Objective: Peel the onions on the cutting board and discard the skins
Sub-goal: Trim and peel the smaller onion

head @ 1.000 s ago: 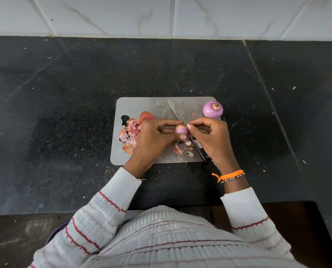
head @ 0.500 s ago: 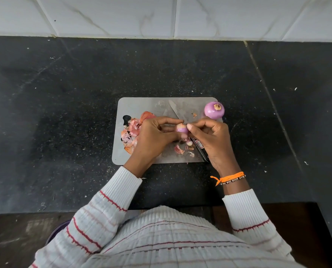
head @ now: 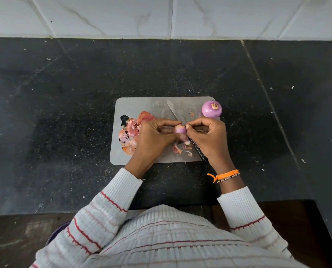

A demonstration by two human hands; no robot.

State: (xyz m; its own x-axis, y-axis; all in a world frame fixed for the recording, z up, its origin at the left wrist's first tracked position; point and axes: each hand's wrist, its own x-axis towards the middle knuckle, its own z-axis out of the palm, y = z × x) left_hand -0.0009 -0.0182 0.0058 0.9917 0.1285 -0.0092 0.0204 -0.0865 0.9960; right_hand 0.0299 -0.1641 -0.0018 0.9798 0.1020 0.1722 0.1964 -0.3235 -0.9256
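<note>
A grey cutting board (head: pixel 138 105) lies on the black counter. My left hand (head: pixel 153 136) grips a small purple onion (head: pixel 181 130) just above the board. My right hand (head: pixel 209 138) pinches at the top of that onion with thumb and forefinger. A larger peeled purple onion (head: pixel 212 109) stands at the board's far right corner. A heap of pink and orange skins (head: pixel 129 133) lies on the board's left side, partly hidden by my left hand. A few small skin scraps (head: pixel 177 148) lie under the held onion.
A knife lies diagonally across the board, its blade (head: pixel 173 113) pointing to the far left and its dark handle (head: pixel 200 153) under my right hand. The black counter (head: pixel 64 113) runs to a white tiled wall (head: pixel 161 16) behind. Small crumbs dot the counter.
Both hands have stayed over the board's middle with the small onion between them. The right fingers have shifted slightly on the onion's top.
</note>
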